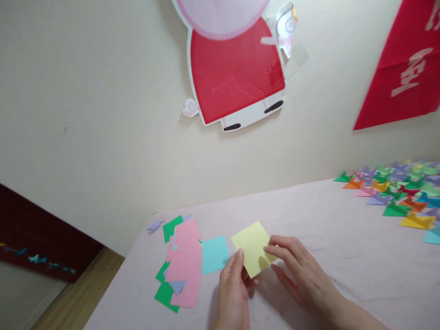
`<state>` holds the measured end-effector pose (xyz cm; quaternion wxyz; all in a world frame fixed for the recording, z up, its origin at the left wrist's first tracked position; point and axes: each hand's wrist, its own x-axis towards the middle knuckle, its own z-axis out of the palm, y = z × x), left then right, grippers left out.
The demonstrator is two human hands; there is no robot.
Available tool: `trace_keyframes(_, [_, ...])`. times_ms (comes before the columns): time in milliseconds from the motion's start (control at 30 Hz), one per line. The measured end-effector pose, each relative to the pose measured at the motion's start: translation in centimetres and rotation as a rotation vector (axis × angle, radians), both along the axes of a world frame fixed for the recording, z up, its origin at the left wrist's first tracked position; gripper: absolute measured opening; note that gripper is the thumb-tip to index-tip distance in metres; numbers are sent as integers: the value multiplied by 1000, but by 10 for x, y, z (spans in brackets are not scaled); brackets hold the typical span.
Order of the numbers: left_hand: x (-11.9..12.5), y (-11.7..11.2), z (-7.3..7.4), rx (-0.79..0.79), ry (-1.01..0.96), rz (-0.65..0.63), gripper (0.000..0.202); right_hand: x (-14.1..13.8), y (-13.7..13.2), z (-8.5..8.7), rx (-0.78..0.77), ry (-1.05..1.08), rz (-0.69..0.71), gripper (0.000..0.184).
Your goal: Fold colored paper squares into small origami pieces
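Note:
A plain yellow square of paper [253,247] is held just above the cloth-covered table. My left hand [234,286] pinches its lower left edge, thumb on top and the other fingers curled underneath. At the paper's right corner is my right hand [299,270], with fingertips over the edge and the thumb just below it; how firmly it grips is hard to see. Left of the yellow sheet, a light blue paper square [215,255] lies flat, partly behind my left hand. Beside that is a loose pile of pink paper [185,261] with green and purple pieces.
Many folded paper figures [395,208] in several colours stand in rows at the right. A small folded purple piece [155,226] lies near the table's left edge. Behind the table [309,201] rises a wall with a red-bodied cartoon cutout [237,73] and a red banner [398,68].

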<state>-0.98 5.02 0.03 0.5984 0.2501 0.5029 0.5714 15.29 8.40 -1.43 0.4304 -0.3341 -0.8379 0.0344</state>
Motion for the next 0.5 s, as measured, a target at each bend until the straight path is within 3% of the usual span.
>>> trace_keyframes(100, [24,3,-12,40,-15,-72,57,6,-4,2,68,-107,-50,32])
trace_keyframes(200, [27,1,-29,86,83,-175,57,20,0,2,64,-169,-51,19])
trace_keyframes(267, [19,-2,-39,145,290,-206,56,31,6,1,-20,-190,-9,17])
trace_keyframes(367, [1,-6,-47,329,806,-208,68,48,14,-6,-141,-193,79,17])
trace_keyframes(500, [-6,-1,-57,650,1281,-579,62,67,20,-17,-253,-255,126,13])
